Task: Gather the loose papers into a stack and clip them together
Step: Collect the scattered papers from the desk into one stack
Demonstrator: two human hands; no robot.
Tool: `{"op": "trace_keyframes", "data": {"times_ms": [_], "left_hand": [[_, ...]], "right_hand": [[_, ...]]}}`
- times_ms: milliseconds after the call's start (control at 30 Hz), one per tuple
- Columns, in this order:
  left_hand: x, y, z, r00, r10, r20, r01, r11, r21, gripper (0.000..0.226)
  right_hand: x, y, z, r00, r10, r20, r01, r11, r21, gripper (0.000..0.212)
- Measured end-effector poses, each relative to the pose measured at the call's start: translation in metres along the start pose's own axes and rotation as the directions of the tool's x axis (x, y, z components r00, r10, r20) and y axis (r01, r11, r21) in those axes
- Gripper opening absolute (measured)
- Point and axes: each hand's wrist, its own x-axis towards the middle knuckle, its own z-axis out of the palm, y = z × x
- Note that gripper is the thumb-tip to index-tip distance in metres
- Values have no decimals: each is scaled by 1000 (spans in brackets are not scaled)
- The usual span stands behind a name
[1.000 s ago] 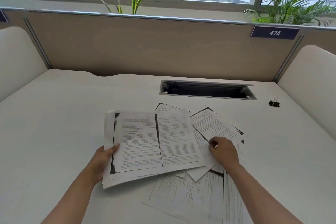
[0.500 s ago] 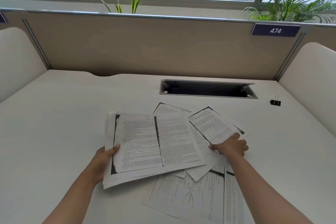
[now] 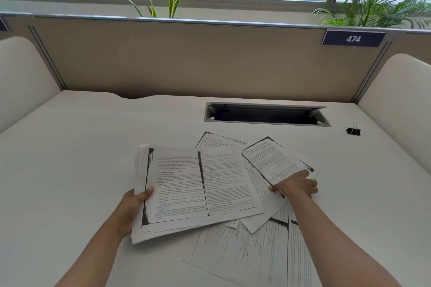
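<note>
My left hand (image 3: 133, 205) grips the left edge of a stack of printed papers (image 3: 186, 189), thumb on top, holding it just above the white desk. My right hand (image 3: 296, 185) pinches the near corner of a loose printed sheet (image 3: 270, 158) lying at an angle to the right of the stack. Other loose sheets (image 3: 245, 247) lie spread on the desk under and below the stack; one more sheet (image 3: 214, 141) pokes out behind it. A black binder clip (image 3: 353, 130) sits far right, apart from both hands.
A rectangular cable slot (image 3: 267, 115) opens in the white desk (image 3: 70, 147) behind the papers. A beige partition (image 3: 186, 60) with a "474" label (image 3: 353, 38) closes the back; padded side panels (image 3: 396, 100) flank the desk. Plants stand behind it.
My right hand slid right and away across the loose sheets and took hold of the angled sheet's near corner. The left hand and stack stayed put.
</note>
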Motion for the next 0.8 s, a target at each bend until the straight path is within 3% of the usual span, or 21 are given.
{"op": "trace_keyframes", "data": {"times_ms": [800], "left_hand": [[0, 0, 2, 1000, -6, -5, 6, 999, 35, 32]], "right_hand": [[4, 1, 6, 999, 13, -42, -10, 998, 60, 109]]}}
